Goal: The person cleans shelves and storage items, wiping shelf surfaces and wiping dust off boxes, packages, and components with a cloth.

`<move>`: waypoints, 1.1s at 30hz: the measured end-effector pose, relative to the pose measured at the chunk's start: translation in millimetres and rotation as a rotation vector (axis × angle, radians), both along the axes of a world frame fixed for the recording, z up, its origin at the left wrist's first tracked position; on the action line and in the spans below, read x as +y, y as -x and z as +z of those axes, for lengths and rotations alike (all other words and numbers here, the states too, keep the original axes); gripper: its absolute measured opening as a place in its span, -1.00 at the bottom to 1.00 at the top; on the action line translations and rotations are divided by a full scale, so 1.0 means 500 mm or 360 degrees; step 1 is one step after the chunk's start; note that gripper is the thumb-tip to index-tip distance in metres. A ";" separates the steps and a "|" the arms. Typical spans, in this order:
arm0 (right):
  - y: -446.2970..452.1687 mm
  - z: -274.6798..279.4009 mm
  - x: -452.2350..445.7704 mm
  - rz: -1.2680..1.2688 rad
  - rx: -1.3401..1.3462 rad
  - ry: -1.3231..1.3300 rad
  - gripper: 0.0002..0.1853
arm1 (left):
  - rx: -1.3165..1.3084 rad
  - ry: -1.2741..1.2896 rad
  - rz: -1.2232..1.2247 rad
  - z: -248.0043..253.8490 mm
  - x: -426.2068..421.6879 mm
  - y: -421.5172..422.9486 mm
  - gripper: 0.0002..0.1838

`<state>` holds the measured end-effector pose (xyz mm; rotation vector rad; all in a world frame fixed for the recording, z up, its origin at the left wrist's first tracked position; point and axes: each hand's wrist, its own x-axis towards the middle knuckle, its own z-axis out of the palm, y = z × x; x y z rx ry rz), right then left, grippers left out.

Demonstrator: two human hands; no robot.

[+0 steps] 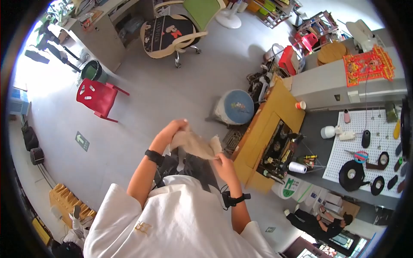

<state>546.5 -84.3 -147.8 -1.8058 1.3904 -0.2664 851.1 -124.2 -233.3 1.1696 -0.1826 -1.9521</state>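
A crumpled beige cloth hangs between my two hands, above the floor and in front of my white shirt. My left hand is closed on its upper left end. Lower on the right, my right hand pinches the other end with its fingertips. The cloth droops a little in the middle, and folds bunch up near my right hand. Beyond it to the right stands a wooden sewing table with a dark sewing machine set into its top.
A round stool with a blue top stands beside the sewing table. A white thread cone and a pegboard with tools are at the right. A red chair and an office chair stand ahead. Another person is at lower right.
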 end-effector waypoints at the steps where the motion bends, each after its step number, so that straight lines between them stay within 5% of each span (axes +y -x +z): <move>1: -0.009 -0.006 -0.016 -0.0032 0.0018 0.0071 -0.78 | 0.0027 0.0051 0.0093 0.041 -0.012 -0.028 -0.74; 9: -0.121 0.015 -0.225 -0.0629 -0.0567 0.0155 -0.82 | -0.0166 0.0365 0.0196 0.267 -0.169 -0.120 -0.74; 15: -0.178 0.037 -0.465 -0.0747 -0.0594 0.0636 -0.82 | -0.1169 0.0858 0.0298 0.267 -0.399 -0.119 -0.72; 18: -0.182 0.059 -0.596 -0.0743 -0.0646 0.0645 -0.82 | -0.0938 0.0553 0.0242 0.315 -0.537 -0.111 -0.74; 24: -0.165 0.113 -0.805 -0.0721 -0.0522 0.0910 -0.81 | -0.0970 0.0735 0.0068 0.336 -0.807 -0.074 -0.75; 28: -0.171 0.130 -0.928 -0.0820 -0.0431 0.1180 -0.75 | -0.0387 0.0598 0.0125 0.445 -0.932 0.004 -0.69; 33: -0.176 0.166 -1.068 -0.0743 -0.0873 0.0743 -0.72 | -0.0196 0.0675 -0.0160 0.439 -1.084 0.009 -0.56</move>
